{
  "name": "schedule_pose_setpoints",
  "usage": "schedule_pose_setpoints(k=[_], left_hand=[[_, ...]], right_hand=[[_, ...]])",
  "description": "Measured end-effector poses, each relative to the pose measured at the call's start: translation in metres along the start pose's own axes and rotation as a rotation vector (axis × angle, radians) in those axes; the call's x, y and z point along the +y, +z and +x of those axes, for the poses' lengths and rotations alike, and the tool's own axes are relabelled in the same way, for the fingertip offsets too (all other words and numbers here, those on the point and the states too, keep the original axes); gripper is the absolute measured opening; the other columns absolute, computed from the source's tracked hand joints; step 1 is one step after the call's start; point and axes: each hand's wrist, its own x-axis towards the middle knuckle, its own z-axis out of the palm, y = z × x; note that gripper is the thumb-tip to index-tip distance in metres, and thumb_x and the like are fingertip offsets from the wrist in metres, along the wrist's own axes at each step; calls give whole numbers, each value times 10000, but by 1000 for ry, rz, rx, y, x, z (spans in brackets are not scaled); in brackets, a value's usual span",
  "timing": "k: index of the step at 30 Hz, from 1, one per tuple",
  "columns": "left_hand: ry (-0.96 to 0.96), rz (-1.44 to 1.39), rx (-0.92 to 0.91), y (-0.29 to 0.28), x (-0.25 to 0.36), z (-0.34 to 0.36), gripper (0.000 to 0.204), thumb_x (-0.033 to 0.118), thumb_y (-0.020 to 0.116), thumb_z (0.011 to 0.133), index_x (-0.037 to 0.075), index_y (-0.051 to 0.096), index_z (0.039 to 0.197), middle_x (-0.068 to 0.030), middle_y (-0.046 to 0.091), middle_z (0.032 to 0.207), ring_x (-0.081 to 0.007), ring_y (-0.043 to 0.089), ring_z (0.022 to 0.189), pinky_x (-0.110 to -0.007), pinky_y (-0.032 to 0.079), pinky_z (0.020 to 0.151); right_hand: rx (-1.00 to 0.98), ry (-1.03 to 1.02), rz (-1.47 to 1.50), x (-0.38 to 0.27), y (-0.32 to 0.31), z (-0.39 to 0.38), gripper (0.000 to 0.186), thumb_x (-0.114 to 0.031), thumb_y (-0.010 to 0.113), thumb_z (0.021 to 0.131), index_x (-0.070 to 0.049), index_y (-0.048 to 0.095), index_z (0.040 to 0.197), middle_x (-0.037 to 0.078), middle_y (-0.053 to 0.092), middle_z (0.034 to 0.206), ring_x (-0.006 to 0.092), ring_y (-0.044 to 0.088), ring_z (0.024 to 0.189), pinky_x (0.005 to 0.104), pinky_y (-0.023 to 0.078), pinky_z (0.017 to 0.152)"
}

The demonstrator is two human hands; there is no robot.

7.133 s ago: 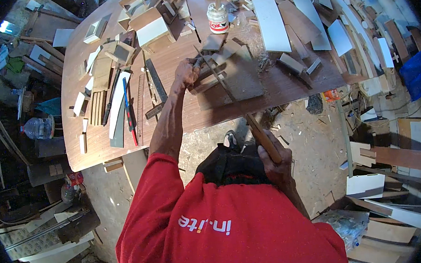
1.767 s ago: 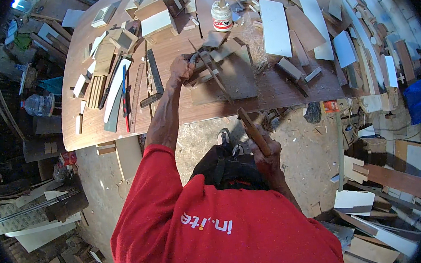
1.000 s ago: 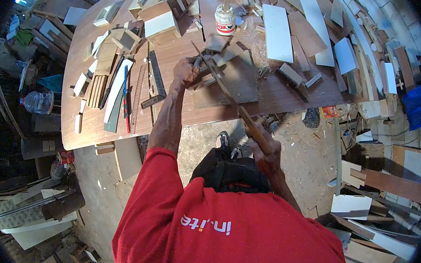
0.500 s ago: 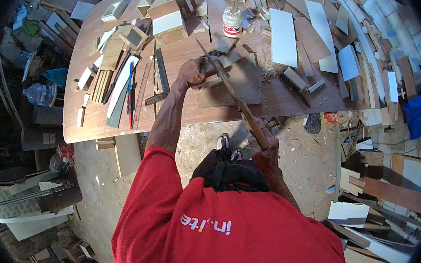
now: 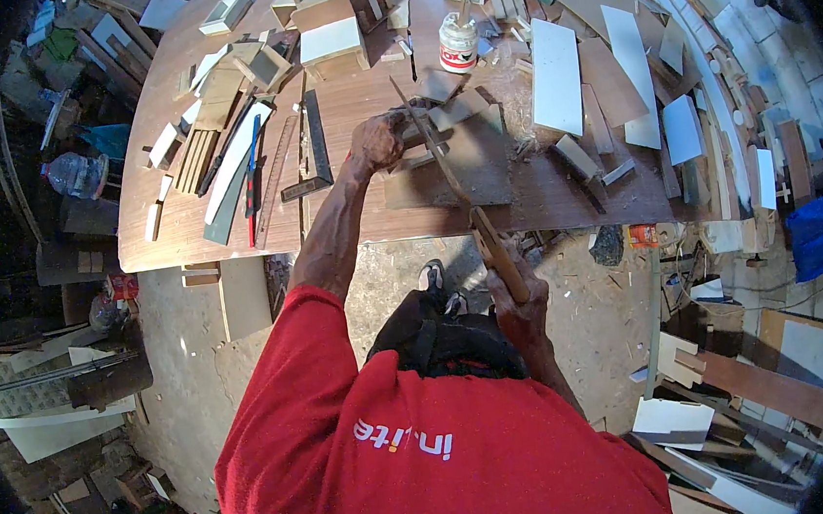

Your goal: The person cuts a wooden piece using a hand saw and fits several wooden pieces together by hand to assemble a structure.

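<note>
My right hand (image 5: 520, 291) is wrapped round the wooden handle of a handsaw (image 5: 442, 161), just off the table's near edge. The saw's narrow blade reaches away from me over the table, its far part beside my left hand. With closed fingers my left hand (image 5: 379, 142) presses on a small wood piece (image 5: 414, 136), partly hidden by the hand and blade. Under it lies a flat brown board (image 5: 482, 168), shaded by the saw and my arm. Exactly where the teeth meet the wood cannot be made out.
On the table (image 5: 350, 225), an L-shaped square (image 5: 314, 153), a blue-and-red tool (image 5: 253, 178) and wood strips lie left. A white glue tub (image 5: 458, 45) stands beyond the board. White panels (image 5: 554, 76) and offcuts lie right; small wooden boxes (image 5: 332, 44) stand at the back.
My right hand has drawn the saw slightly back toward me. My left hand stays in place on the wood piece.
</note>
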Motion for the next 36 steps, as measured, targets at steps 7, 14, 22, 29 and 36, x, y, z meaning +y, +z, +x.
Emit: schedule_pose_setpoints(k=[7,14,22,29,36], left_hand=[[-76,-42,-65,-14,12,2,405,211,611,711,121,651,1104,-178,691,952,-388,648,890,-478,526,772],[-27,17,-33,-5,0,-1,355,244,644,723,143,662,1064,-153,688,867,-386,650,784,-459,534,678],[-28,-16,-32,-3,2,2,378,222,611,720,144,672,1085,-157,697,942,-374,657,870,-461,536,769],[-96,-23,-68,-9,6,1,388,218,605,724,126,666,1095,-169,695,952,-376,655,880,-465,531,784],[-69,-30,-50,-3,-2,2,315,231,595,751,124,663,1039,-166,689,901,-383,650,835,-473,529,743]], right_hand=[[-56,204,26,-23,-23,-30,425,-71,588,882,22,550,1295,165,692,1049,197,661,929,309,511,801],[-84,231,-15,-40,-11,-2,417,-80,594,877,28,558,1279,188,689,1042,201,667,929,323,518,793],[-35,42,-85,-29,-6,-1,431,-90,593,865,14,531,1278,172,622,712,232,619,570,344,484,529],[-35,111,-6,-33,-21,-38,430,-77,592,870,50,536,1277,203,678,913,188,671,779,331,518,669],[-59,98,-84,-23,-4,-8,401,-73,572,885,38,551,1269,168,691,1006,176,658,819,316,513,709]])
